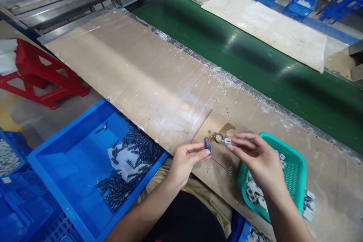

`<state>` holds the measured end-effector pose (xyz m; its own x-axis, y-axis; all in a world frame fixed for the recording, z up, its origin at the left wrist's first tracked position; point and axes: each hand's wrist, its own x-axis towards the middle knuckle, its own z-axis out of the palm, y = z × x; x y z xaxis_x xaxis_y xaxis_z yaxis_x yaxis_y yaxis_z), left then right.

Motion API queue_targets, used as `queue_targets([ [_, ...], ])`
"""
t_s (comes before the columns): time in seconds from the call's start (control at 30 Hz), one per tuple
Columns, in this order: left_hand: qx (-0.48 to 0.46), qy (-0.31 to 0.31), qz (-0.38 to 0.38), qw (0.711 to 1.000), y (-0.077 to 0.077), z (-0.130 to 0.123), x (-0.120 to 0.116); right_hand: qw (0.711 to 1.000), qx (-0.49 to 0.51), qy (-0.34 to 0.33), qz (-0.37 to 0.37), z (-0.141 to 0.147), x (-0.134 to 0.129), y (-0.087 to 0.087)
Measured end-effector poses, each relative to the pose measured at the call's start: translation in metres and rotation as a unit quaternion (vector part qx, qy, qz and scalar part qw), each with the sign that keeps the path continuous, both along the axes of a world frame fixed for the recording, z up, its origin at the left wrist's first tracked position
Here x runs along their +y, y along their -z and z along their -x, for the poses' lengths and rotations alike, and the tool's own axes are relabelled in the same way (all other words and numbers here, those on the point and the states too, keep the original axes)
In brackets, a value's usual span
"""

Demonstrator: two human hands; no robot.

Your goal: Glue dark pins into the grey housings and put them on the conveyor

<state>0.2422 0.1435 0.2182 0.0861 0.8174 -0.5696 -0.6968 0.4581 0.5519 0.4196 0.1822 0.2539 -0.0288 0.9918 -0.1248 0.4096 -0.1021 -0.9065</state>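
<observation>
Dark-blue part (208,145) is pinched in the left hand (185,160), white piece (227,141) in the right hand (255,154). Light, steady fingertip grips, ends unobstructed, are advisable.

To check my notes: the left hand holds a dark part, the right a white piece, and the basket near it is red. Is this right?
No: the head view shows a green basket. The left hand holds a dark part and the right hand a white piece.

You have open room ahead and to the left of your left hand (183,162) over the flat tan board (136,75), but a green perforated plastic basket (300,174) crowds your right hand (259,159).
</observation>
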Motion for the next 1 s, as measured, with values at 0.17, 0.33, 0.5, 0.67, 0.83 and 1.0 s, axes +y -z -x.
queue_targets([
  [0.17,-0.013,0.003,-0.018,1.000,-0.007,-0.013,0.006,0.975,0.165,0.094,0.113,0.002,-0.014,-0.010],
  [0.33,0.022,0.020,-0.057,0.998,-0.011,-0.018,0.003,0.967,0.197,0.112,0.117,0.005,-0.023,-0.012],
  [0.5,0.062,0.066,-0.137,0.986,-0.017,-0.018,0.000,0.966,0.210,0.065,0.134,0.004,-0.032,-0.013],
  [0.67,0.105,0.108,-0.169,0.974,-0.027,-0.016,0.004,0.964,0.221,0.054,0.141,-0.006,-0.034,-0.009],
  [0.83,0.083,0.179,-0.117,0.973,-0.041,-0.026,0.010,0.942,0.312,-0.004,0.125,-0.016,-0.035,-0.009],
  [1.0,0.120,0.204,-0.081,0.968,-0.037,-0.040,0.012,0.896,0.430,-0.043,0.104,-0.015,-0.048,0.002],
])
